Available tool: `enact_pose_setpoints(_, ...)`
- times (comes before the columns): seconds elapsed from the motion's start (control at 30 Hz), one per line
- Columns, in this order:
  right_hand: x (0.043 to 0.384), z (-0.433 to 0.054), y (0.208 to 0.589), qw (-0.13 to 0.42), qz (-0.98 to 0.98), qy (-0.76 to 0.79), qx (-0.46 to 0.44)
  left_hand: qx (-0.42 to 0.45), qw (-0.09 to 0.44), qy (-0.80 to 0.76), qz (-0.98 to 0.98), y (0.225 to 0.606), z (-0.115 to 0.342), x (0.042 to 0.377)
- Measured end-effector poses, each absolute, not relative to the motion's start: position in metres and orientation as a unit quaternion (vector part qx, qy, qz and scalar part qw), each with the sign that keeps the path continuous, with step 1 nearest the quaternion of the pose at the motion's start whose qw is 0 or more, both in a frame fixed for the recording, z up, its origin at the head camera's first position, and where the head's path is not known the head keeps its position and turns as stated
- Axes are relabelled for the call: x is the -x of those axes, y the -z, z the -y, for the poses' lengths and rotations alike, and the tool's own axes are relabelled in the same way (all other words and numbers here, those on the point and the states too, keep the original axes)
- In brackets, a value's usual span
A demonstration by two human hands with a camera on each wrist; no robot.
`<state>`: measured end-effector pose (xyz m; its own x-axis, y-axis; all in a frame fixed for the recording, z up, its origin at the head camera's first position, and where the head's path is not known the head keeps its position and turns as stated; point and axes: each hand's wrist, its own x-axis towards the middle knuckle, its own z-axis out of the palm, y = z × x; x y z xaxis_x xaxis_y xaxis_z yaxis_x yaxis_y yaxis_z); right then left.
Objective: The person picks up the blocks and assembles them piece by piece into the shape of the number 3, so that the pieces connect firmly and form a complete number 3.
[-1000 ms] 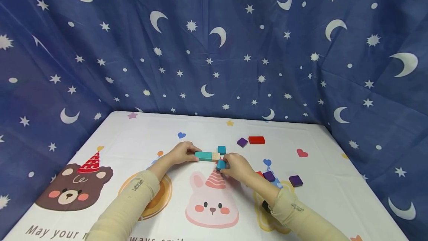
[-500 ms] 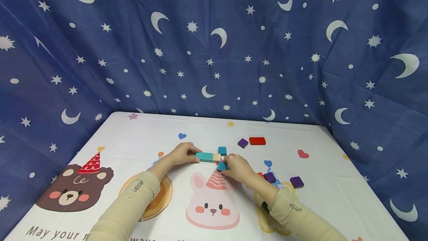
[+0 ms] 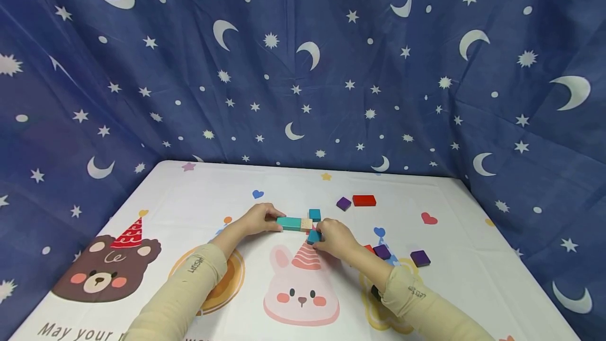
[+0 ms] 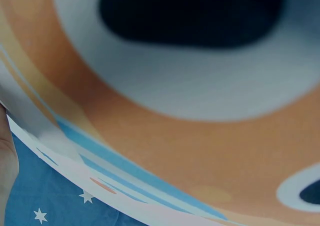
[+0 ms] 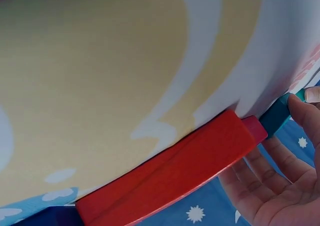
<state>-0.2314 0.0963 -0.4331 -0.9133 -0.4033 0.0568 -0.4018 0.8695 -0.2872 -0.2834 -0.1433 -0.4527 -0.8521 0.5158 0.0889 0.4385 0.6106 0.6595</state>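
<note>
My left hand pinches the left end of a long teal block between thumb and fingers. A small bare-wood block sits against the teal block's right end. My right hand pinches a blue block just in front of the wooden one. Behind the wooden block lies another blue block. In the right wrist view, thumb and fingers of my right hand hold the blue block. Only a sliver of my left hand shows in the left wrist view.
A purple block and a red block lie farther back. Near my right forearm are two more purple blocks, one beside a partly hidden red block, the other farther right. A dark block is partly covered by the sleeve.
</note>
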Motion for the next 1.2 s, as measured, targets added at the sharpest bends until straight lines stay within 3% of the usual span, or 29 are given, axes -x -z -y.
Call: enact_pose_setpoints(1.2,0.2335,-0.0959,0.4331,0.017,-0.967,0.155,0.200,-0.273,0.050,-0.339,-0.899,0.4551,0.1429,0.2858)
